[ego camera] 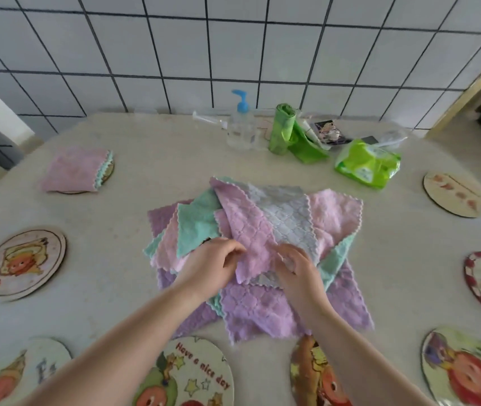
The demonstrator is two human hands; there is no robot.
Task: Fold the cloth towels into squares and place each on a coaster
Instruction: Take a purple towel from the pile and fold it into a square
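Hands are working at the near edge of a towel pile (262, 244) lying mid-table. The left hand (212, 265) and right hand (297, 268) are each pinching the top pink towel (248, 232) between curled fingers. One folded pink towel (75, 171) is sitting on a coaster (107, 174) far left.

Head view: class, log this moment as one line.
left hand: pinches pink towel | right hand: pinches same | folded towel: on coaster
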